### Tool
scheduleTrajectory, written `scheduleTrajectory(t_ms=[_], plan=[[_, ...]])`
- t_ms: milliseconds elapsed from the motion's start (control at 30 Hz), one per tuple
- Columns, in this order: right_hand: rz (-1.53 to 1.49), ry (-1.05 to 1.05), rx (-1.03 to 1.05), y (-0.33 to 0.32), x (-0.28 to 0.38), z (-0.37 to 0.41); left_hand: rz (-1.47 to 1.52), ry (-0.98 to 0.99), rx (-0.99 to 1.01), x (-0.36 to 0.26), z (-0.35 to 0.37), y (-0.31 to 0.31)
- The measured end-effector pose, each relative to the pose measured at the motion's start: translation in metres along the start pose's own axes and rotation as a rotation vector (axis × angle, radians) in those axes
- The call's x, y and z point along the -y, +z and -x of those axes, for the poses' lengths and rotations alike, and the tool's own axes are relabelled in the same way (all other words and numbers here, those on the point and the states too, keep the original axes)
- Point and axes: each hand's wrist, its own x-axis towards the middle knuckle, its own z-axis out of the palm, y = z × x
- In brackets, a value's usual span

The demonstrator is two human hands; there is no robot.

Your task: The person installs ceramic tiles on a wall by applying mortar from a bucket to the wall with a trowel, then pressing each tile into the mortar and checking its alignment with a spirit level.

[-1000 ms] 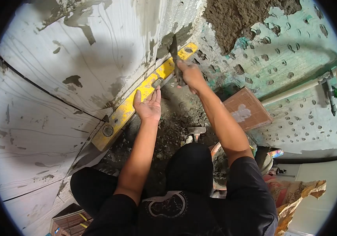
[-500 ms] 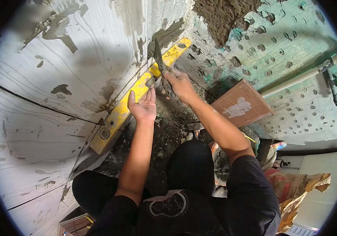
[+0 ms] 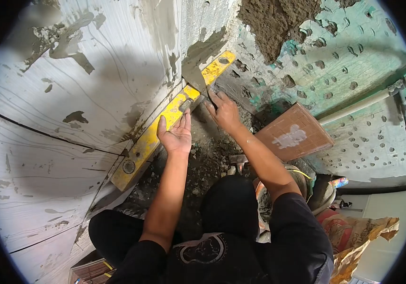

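Note:
A yellow spirit level (image 3: 167, 118), smeared with mortar, lies slantwise along the foot of the tiled wall. My left hand (image 3: 176, 135) is palm up with its fingers stretched out, the thumb and fingertips right at the level's lower edge by the middle vial. In my right hand (image 3: 224, 112) is a trowel (image 3: 193, 76), its handle mostly hidden by the fingers. The trowel's mortar-coated blade crosses over the level near its upper end and reaches the wall.
A brown tile (image 3: 295, 135) with a pale patch leans by the green pitted wall (image 3: 354, 52), below a white pipe (image 3: 354, 108). Rubble (image 3: 203, 165) covers the floor ahead of my knees. A hammer-like tool (image 3: 238, 160) lies there. A torn paper sack (image 3: 354, 232) stands at right.
The trowel blade has turned from edge-on to showing its flat face across the level. My right hand has shifted slightly right and down; my left hand keeps its pose.

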Motion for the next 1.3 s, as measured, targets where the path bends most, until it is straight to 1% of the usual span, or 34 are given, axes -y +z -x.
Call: scheduleTrajectory(t_ms=[133, 167, 267, 300, 400, 433, 533, 633, 700, 767, 867, 933, 967, 1033, 1100, 1200, 1267, 1300], plan=[[0.099, -0.04, 0.038, -0.027, -0.002, 0.0, 0.014, -0.044, 0.006, -0.002, -0.001, -0.003], [0.111, -0.008, 0.091, -0.04, 0.001, -0.002, 0.005, -0.039, 0.006, -0.001, -0.001, -0.001], [0.124, 0.032, 0.066, -0.068, 0.004, -0.004, -0.01, -0.024, -0.01, -0.001, 0.001, -0.001], [0.099, 0.081, 0.059, -0.073, 0.003, -0.007, -0.009, -0.024, -0.019, -0.001, 0.0, -0.001], [0.087, 0.06, 0.067, -0.087, 0.005, -0.024, -0.034, -0.015, 0.004, 0.0, -0.002, -0.004], [0.109, 0.019, 0.052, -0.084, 0.001, -0.028, -0.047, -0.012, 0.021, 0.0, -0.002, -0.005], [0.027, 0.086, 0.059, -0.089, 0.004, -0.037, -0.037, -0.021, 0.029, 0.0, -0.004, -0.006], [-0.217, 0.35, 0.175, -0.088, -0.009, -0.037, -0.046, -0.031, 0.005, -0.001, -0.003, -0.004], [-0.459, 0.348, 0.026, -0.063, -0.019, -0.032, -0.054, -0.021, 0.013, -0.001, -0.002, -0.005], [-0.536, 0.27, -0.193, -0.032, -0.035, -0.029, -0.048, -0.021, 0.014, 0.001, -0.003, -0.003], [-0.452, 0.365, -0.275, -0.011, -0.046, -0.016, -0.032, 0.009, -0.007, 0.001, 0.0, 0.003], [-0.309, 0.5, -0.13, 0.002, -0.054, 0.026, -0.057, 0.04, -0.024, 0.003, 0.005, 0.006], [-0.236, 0.555, -0.054, 0.005, -0.059, 0.048, -0.045, 0.008, 0.009, 0.001, 0.002, 0.003], [-0.039, 0.633, 0.232, -0.009, -0.047, 0.088, -0.035, -0.018, 0.013, 0.0, -0.003, -0.001], [0.14, 0.524, 0.48, -0.013, -0.064, 0.127, -0.078, -0.021, -0.018, 0.0, 0.0, 0.0], [0.312, 0.503, 0.639, -0.038, -0.076, 0.153, -0.075, -0.017, 0.004, 0.0, -0.001, -0.001], [0.341, 0.508, 0.675, -0.052, -0.086, 0.169, -0.089, -0.002, 0.042, 0.0, -0.005, -0.006], [0.351, 0.514, 0.688, -0.067, -0.076, 0.165, -0.092, -0.015, 0.044, 0.0, -0.005, -0.007]])
